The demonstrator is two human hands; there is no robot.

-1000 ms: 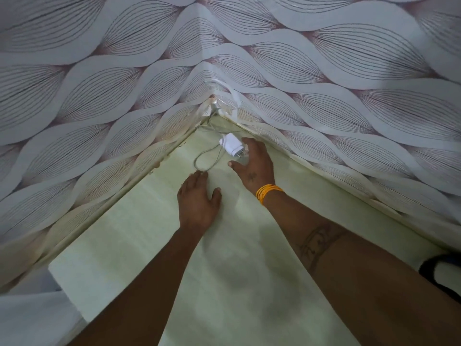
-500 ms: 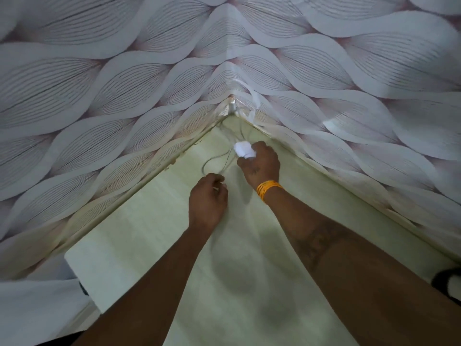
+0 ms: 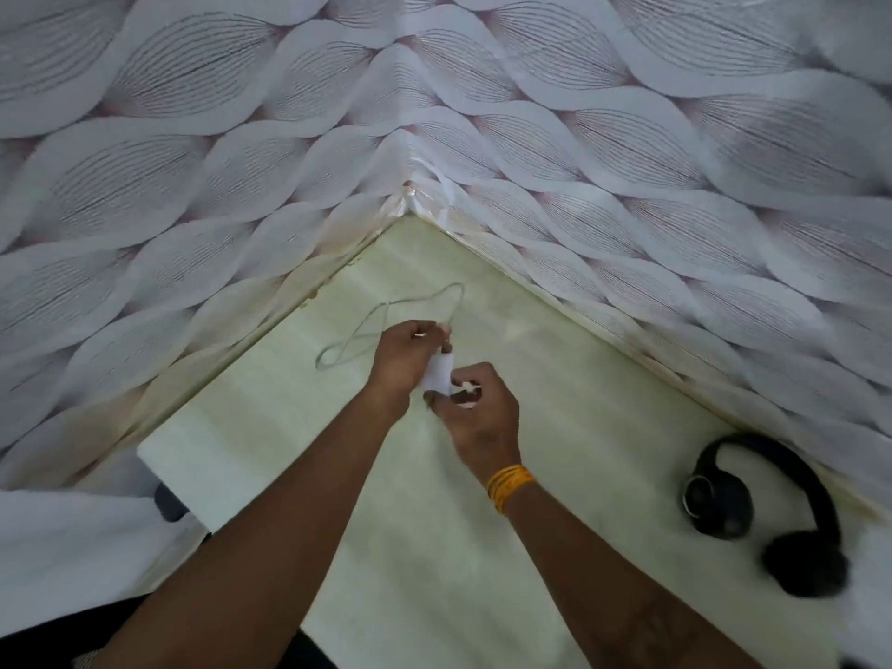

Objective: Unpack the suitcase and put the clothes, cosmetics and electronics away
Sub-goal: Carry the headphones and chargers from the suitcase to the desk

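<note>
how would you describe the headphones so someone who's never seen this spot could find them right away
Start at the pale green tabletop set into the corner of the leaf-patterned wallpapered walls. Follow its right edge toward the viewer: the black over-ear headphones lie flat there, close to the wall. They are the only dark thing on the surface, well apart from the small white charger block with its thin cable held in both hands.

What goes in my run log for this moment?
both hands hold white charger | cable looped on shelf | headphones right
</note>
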